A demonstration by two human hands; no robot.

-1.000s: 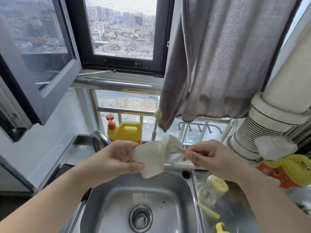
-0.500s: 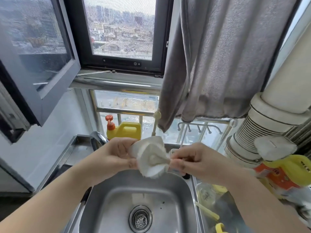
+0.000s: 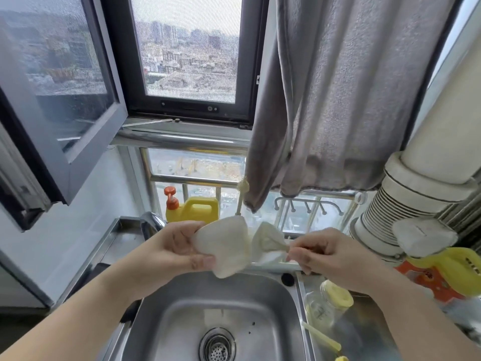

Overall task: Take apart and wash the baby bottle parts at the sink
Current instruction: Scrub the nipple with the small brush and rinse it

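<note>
Cloth (image 3: pixel 229 246), off-white, held up over the back edge of the sink (image 3: pixel 182 316), stretched roughly left to right between both hands. Left hand (image 3: pixel 177 246) grips the wider left part, thumb on the near face, fingers curled behind. Right hand (image 3: pixel 328 254) pinches the narrow twisted end between thumb and fingertips; cloth bunches to a waist just left of that pinch, then fans out again. Long axis about level, wide end pointing left, lower corner hanging toward the basin.

Bottle (image 3: pixel 318 310), clear, lies on its side on the steel table (image 3: pixel 364 334) just right of the sink, below the right wrist, with a pale yellow cap (image 3: pixel 337 295) toward the back (whether the cap is screwed on or only resting against it, cannot tell). Its long axis runs front to back, slightly slanted. A thin pale yellow stick (image 3: pixel 321 336) lies in front of the bottle, angled toward the near right.

Drain strainer (image 3: pixel 217 346) sits in the basin floor. Yellow jug (image 3: pixel 192 209) with an orange pump stands behind the tap (image 3: pixel 151 222). Grey towel (image 3: pixel 338 100) hangs above at the window.
</note>
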